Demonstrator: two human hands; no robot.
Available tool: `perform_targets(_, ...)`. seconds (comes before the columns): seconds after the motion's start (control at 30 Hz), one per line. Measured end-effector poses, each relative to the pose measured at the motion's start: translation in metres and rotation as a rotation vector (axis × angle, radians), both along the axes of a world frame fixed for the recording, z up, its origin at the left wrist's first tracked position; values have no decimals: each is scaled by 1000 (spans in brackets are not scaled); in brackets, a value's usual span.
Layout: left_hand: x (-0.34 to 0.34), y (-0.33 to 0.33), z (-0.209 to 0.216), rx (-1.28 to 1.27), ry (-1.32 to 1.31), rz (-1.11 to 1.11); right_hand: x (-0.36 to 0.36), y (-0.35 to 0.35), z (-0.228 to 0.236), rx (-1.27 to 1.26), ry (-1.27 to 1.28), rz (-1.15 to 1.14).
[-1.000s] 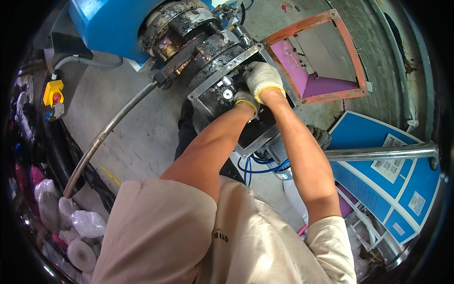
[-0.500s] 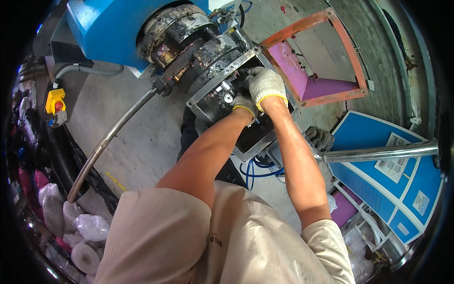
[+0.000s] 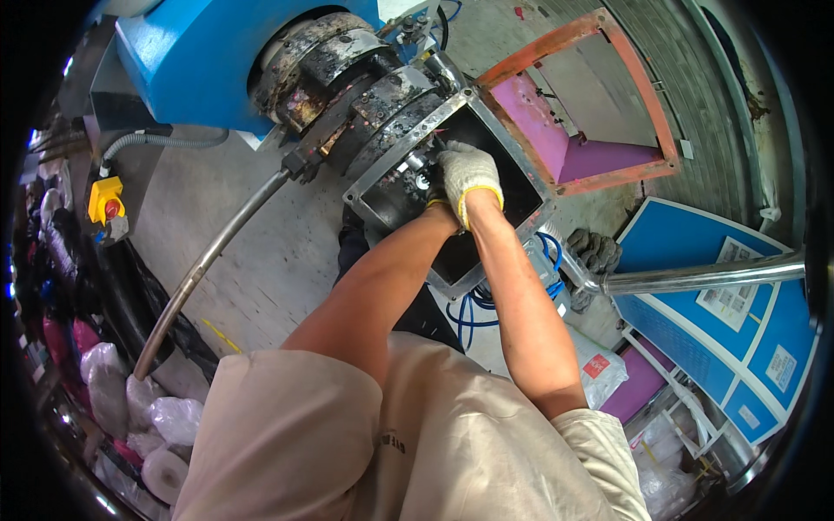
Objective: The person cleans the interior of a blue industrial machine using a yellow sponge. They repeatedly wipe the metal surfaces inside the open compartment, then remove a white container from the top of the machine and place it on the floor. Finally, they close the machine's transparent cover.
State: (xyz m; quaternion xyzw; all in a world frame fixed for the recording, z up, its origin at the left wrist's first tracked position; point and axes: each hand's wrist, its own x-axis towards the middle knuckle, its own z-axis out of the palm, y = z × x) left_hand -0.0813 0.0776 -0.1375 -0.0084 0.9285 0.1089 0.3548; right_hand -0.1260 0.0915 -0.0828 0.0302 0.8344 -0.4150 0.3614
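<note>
I have the big blue housing [image 3: 200, 65] filling the far left, and at the far right a broad orange frame [image 3: 665, 130] stands out beside the work. Between them sits the soot-blackened barrel [image 3: 391, 108], and on its near side the open-topped steel box [image 3: 400, 161], where everything at hand lies. Both hands are together inside it: the gloved right hand [image 3: 471, 174] is uppermost, fingers bent down into the cavity, and the left hand [image 3: 440, 201] is tucked beneath it, so I can't tell what either one grips, if anything. Just left of them, inside the box, I see a small metal cylinder [image 3: 415, 162] and, smaller yet, a round white piece [image 3: 423, 181]. To do this well, I'd steady with the lower hand and let the upper one do the fine work, holding bare forearms off the hard rim and shifting the right hand slightly aside for a clearer view.
</note>
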Motion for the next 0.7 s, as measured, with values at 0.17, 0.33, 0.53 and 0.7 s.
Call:
perform_targets(0.17,-2,-1,0,6,38,-10,-25,-10,-26,438,297,617)
perform_targets(0.33,6,-1,0,0,-4,-26,-25,39,-14,157,64,397)
perform_targets(0.53,2,4,4,-93,-38,-46,-38,22,14,386,360,887)
perform_targets(0.7,13,-2,-35,161,-131,75,-34,-6,-3,455,339,1090)
